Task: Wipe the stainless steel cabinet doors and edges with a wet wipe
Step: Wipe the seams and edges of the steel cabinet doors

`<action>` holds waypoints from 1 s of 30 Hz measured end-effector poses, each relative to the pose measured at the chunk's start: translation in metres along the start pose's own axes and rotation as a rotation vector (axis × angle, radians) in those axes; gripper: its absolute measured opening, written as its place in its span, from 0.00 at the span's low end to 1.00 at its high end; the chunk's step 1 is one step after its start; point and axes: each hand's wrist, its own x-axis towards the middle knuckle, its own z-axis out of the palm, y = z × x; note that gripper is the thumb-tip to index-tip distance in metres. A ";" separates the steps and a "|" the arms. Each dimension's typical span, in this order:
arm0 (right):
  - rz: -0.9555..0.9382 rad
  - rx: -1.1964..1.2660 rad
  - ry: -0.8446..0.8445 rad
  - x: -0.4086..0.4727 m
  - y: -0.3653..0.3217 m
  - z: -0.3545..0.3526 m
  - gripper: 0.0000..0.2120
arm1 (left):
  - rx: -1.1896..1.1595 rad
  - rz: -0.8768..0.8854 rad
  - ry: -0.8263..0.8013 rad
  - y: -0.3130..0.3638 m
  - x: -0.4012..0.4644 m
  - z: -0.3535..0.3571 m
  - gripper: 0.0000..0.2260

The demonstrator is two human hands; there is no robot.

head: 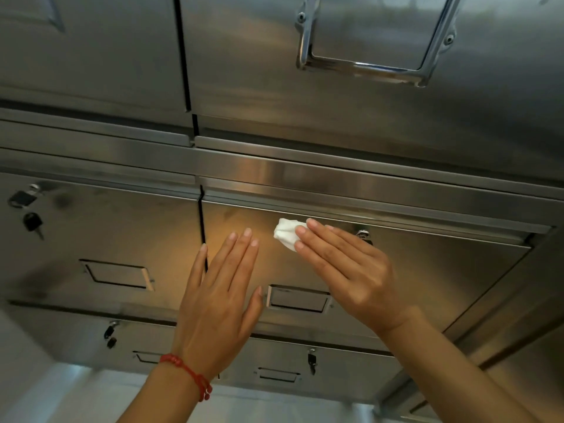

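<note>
A bunched white wet wipe [284, 232] lies against the upper part of a stainless steel cabinet door [427, 270], just under its top edge. My right hand [345, 267] presses the wipe flat onto the door with straight fingers. My left hand [218, 300], with a red string bracelet on the wrist, rests flat on the same door near the dark gap [201, 221] between two doors, its fingers straight and spread.
A label holder [297, 299] sits below my right hand and a lock [363, 235] beside its fingers. The left door carries a padlock and key [26, 209]. Above, a larger door has a chrome handle [363, 67]. More locked doors lie below.
</note>
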 end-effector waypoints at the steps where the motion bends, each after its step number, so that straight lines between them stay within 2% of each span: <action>1: 0.002 0.006 0.005 0.001 -0.002 -0.001 0.11 | 0.002 -0.003 0.000 0.000 -0.002 -0.004 0.23; 16: 0.015 0.025 0.042 0.035 -0.027 -0.002 0.10 | 0.044 0.010 0.052 -0.025 0.002 -0.039 0.23; 30: 0.068 0.010 0.025 0.103 -0.089 0.062 0.10 | 0.032 0.040 0.002 -0.140 -0.014 -0.065 0.23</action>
